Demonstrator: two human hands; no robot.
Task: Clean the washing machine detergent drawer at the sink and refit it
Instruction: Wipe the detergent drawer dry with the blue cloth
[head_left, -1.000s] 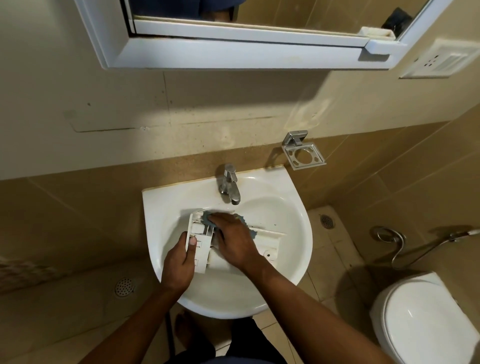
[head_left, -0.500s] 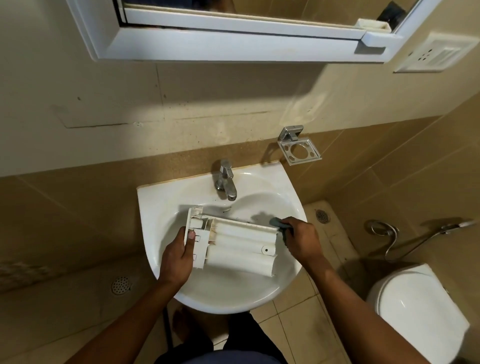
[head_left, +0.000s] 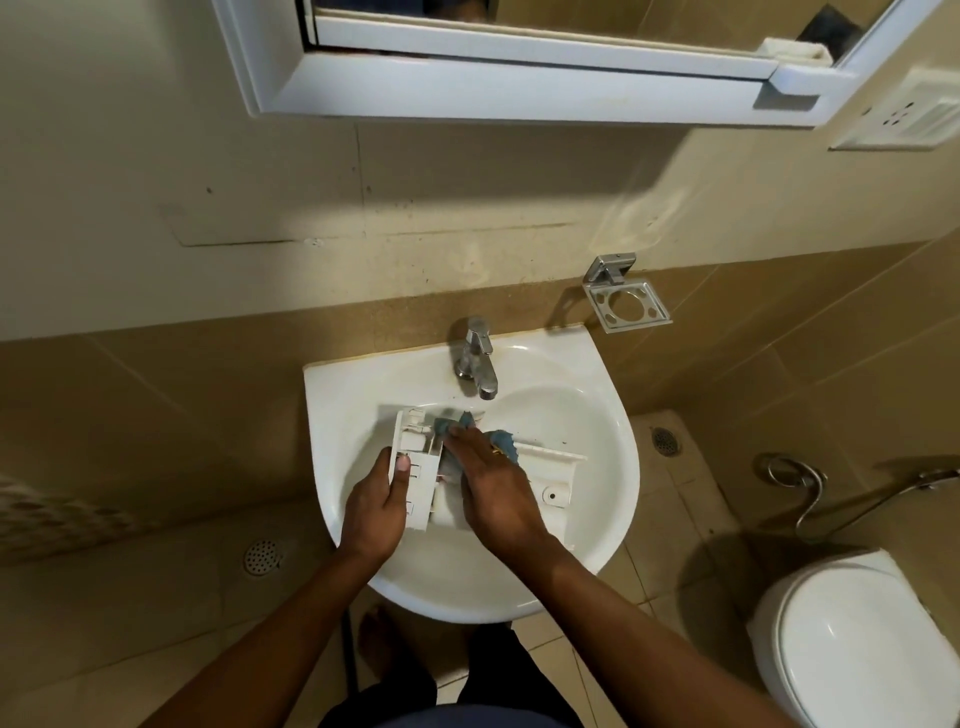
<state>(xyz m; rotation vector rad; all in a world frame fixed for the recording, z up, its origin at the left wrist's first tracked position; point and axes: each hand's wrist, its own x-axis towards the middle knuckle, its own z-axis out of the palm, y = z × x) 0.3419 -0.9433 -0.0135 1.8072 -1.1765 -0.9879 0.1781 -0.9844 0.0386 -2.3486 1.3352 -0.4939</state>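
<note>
A white plastic detergent drawer (head_left: 550, 470) lies across the bowl of the white sink (head_left: 587, 540), its front panel to the left. My left hand (head_left: 376, 506) grips that front panel, thumb on its face. My right hand (head_left: 488, 483) presses a blue-grey cloth (head_left: 501, 440) down into the drawer's left compartments, fingers stretched over the cloth. The hand hides the drawer's middle. No water runs from the chrome tap (head_left: 475, 364) behind the drawer.
A mirror cabinet (head_left: 519, 78) hangs overhead. A chrome holder (head_left: 626, 304) is fixed to the wall right of the tap. A white toilet (head_left: 852, 644) stands at the lower right, a spray hose (head_left: 810, 493) beside it. Floor drains (head_left: 262, 557) lie either side.
My right hand has carried the cloth from the drawer's right end back to its left compartments. My left hand keeps its hold on the front panel.
</note>
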